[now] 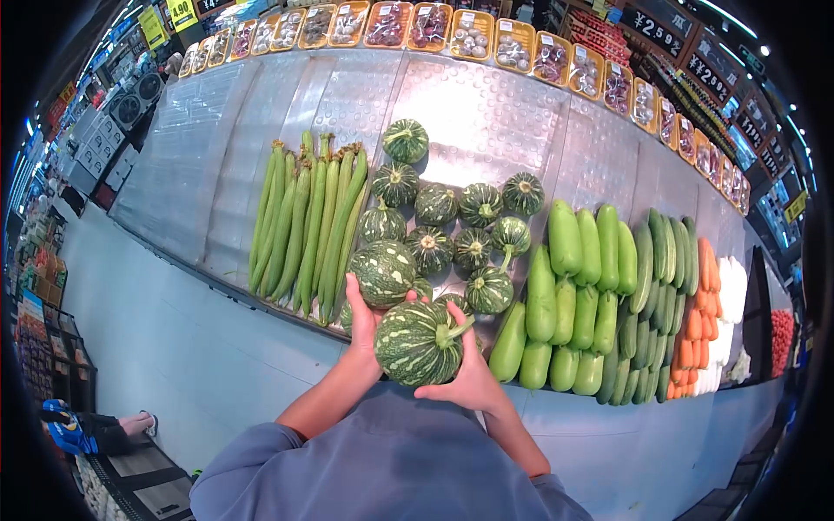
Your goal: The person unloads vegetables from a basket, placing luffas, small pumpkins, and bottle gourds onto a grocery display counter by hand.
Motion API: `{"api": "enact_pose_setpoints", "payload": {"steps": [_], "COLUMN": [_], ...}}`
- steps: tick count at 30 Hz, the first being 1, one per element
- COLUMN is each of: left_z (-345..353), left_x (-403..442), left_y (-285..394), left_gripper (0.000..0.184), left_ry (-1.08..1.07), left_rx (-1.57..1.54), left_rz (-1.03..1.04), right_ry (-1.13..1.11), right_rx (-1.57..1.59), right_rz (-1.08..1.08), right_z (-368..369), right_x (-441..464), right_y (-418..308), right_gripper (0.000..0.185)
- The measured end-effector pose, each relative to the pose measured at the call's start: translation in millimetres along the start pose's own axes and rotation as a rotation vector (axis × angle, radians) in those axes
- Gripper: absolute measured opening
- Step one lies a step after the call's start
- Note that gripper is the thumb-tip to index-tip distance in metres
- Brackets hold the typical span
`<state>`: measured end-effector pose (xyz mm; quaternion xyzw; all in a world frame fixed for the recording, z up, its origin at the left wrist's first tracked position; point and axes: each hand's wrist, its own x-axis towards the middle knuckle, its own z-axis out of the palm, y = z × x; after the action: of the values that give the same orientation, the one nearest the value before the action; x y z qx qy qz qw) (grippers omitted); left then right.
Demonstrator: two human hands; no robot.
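My right hand (476, 378) grips a round green pumpkin (408, 347) with pale stripes, its thumb underneath and its fingers near the thick stem. Just beyond it, my left hand (363, 326) is around a second, speckled pumpkin (382, 273), with the thumb up its left side; the nearer pumpkin covers part of this hand. Both pumpkins are close together at the display's front edge. Several smaller striped pumpkins (431, 248) lie in loose rows behind them on the metal display table (347, 95).
Long green loofahs (308, 226) lie to the left. On the right are light green gourds (540, 295), cucumbers (643, 269), carrots (695, 326) and white radishes (731, 291). Packed trays (470, 35) line the back edge. A person in blue (69, 430) is at lower left.
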<state>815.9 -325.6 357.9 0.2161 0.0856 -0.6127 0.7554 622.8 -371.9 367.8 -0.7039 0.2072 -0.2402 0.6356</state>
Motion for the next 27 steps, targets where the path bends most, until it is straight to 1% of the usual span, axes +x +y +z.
{"api": "enact_pose_setpoints", "payload": {"steps": [2,3,6,8,9,10,12,13,14,15,16,18,20,24,25,27], "left_z": [-1,-2,-4,-7,-6,-4,1,-3,-11,-20,-26,-28,-40,-52,-49,-57], "left_x": [1,2,6,15,18,22,29,24,22,22,22,13,9,-6,-9,-12], "left_y": [3,5,15,22,28,33,45,55,63,70,76,85,94,106,106,109], "left_gripper": [0.092,0.093,0.094,0.094,0.087,0.087,0.081,0.076,0.076,0.076,0.077,0.076,0.076,0.075,0.076,0.077], "left_ry": [0.005,-0.007,-0.03,0.013,0.041,0.034,0.13,0.159,0.152,0.125,0.098,0.097,0.115,0.136,0.189,0.18], "left_rx": [0.005,0.033,0.065,0.076,0.024,0.018,-0.053,-0.084,-0.087,-0.075,-0.061,-0.047,-0.009,-0.018,-0.018,-0.023], "left_rz": [0.007,0.014,0.008,0.089,0.106,0.105,0.379,0.267,0.269,0.273,0.277,0.283,0.287,0.312,0.325,0.325], "right_ry": [-0.048,-0.046,0.004,0.031,0.058,0.057,0.157,0.209,0.286,0.352,0.437,0.549,0.571,0.652,0.652,0.645], "right_rx": [0.039,0.145,0.124,0.138,0.161,0.152,0.279,0.155,0.004,-0.044,-0.308,-0.634,-0.735,-0.811,-0.812,-0.843], "right_rz": [0.048,0.07,0.036,0.01,-0.014,-0.015,-0.013,-0.015,-0.075,-0.119,-0.139,-0.252,-0.235,-0.292,-0.292,-0.204], "right_z": [-2,0,10,14,15,13,4,-4,-14,-17,-30,-51,-68,-90,-94,-99], "right_x": [5,8,16,27,33,42,69,84,103,122,140,180,216,265,274,288], "right_y": [-7,-5,-2,-2,-3,-2,1,5,17,8,20,28,37,48,50,51], "right_gripper": [0.139,0.134,0.13,0.128,0.126,0.126,0.124,0.123,0.123,0.122,0.121,0.121,0.12,0.115,0.115,0.115]}}
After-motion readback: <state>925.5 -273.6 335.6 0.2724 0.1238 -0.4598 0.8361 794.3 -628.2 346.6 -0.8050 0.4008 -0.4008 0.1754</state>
